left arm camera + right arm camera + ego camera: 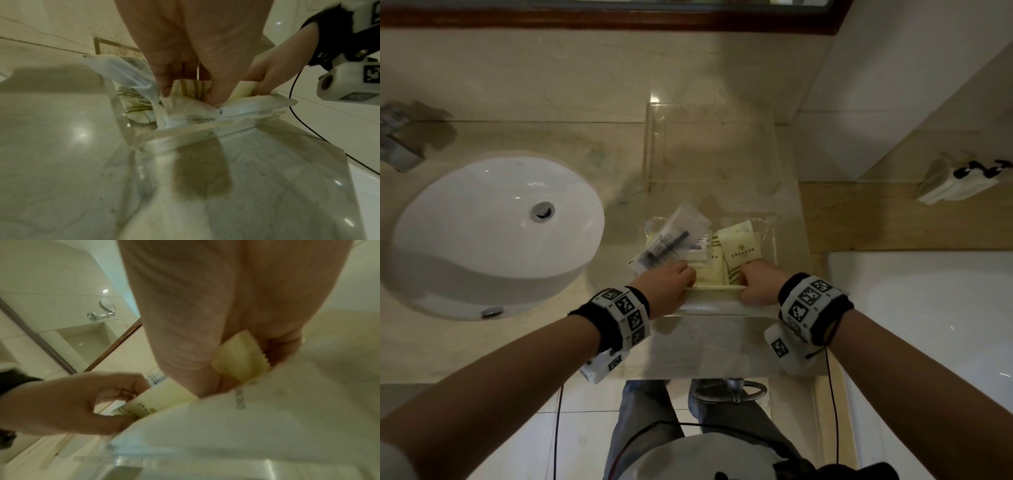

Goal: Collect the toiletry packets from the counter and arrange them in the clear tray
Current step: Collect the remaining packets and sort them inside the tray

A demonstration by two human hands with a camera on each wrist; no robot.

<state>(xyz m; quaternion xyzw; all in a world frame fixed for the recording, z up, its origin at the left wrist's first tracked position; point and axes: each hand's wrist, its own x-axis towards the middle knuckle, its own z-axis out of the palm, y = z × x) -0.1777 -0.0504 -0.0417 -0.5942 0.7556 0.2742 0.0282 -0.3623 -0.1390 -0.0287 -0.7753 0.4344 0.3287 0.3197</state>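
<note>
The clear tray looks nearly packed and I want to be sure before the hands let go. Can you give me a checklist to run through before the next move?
1. Cream packets inside the clear tray: ok; the upright cream packet stands within its walls.
2. Comb packet fully inside: not ok; its corner hangs over the tray's left wall.
3. Left hand holding packets: ok; its fingers pinch a striped cream packet.
4. Right hand holding packets: ok; its fingers are curled round a cream packet.
5. Counter free of leftover packets: ok in the head view.
6. Packets neatly aligned: cannot tell; the hands cover the near row.
</note>
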